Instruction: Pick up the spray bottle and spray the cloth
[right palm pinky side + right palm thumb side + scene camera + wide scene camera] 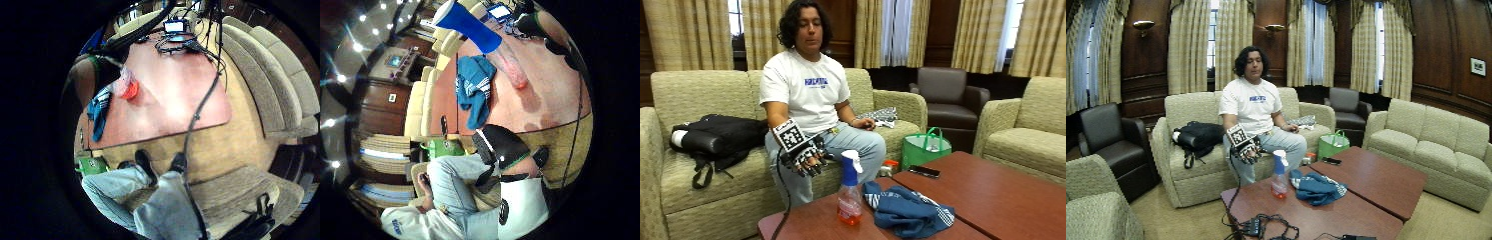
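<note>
A clear spray bottle (850, 196) with orange liquid and a blue-and-white trigger head stands upright on the brown table (1013, 200), near its edge facing the person. It also shows in the wide view as spray bottle (1279, 177). A crumpled blue cloth (908, 212) lies on the table right beside the bottle, cloth (1317, 186). My gloved right hand (804, 159) hangs in the air above the knee, short of the bottle and to its side, fingers loosely curled and holding nothing. From the palm, the bottle (485, 47) and cloth (474, 86) lie below.
The person sits on a beige sofa (686, 95) with a black bag (716, 137) beside them. A green bag (926, 147) stands on the floor, and a dark phone (925, 171) lies on the table's far part. Cables and a device (1259, 226) lie at the table's near end.
</note>
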